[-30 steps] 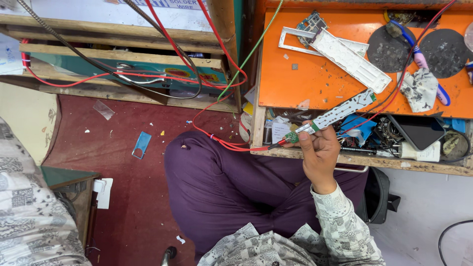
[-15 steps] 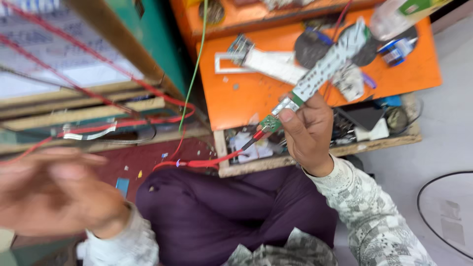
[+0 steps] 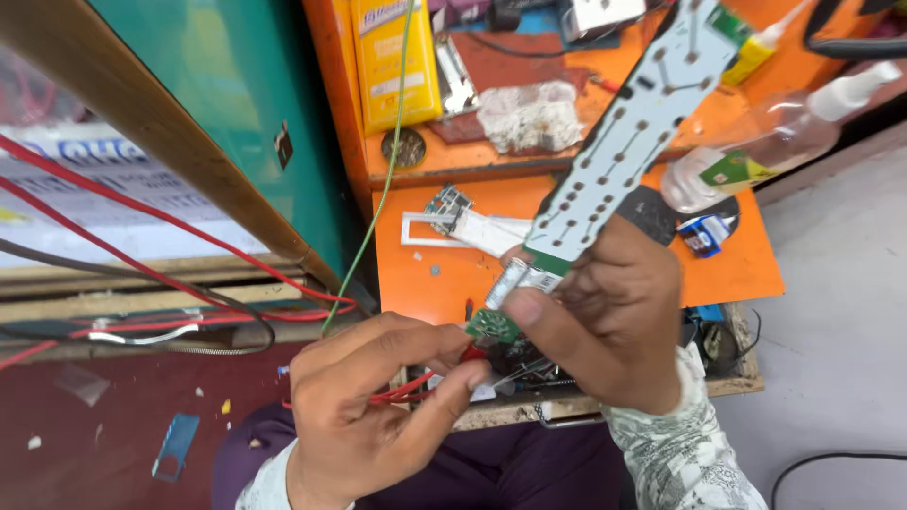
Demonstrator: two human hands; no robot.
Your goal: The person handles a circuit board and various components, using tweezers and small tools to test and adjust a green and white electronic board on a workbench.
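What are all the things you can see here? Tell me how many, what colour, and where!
Circuit strip: one, long, white with dark dots, held up over the table.
Red wires: a thin pair, pinched at the strip's lower end.
Orange table: one, ahead of the hands.
Yellow box: one, at the table's back.
Clear spray bottle: one, lying on the right of the table.
Grey crumpled cloth: one, mid table.
White flat bracket: one, on the table near the strip.
Green cabinet: one, on the left.
Green wire: one, hanging beside the cabinet.
Left hand: pinching the red wires.
Right hand: gripping the circuit strip.
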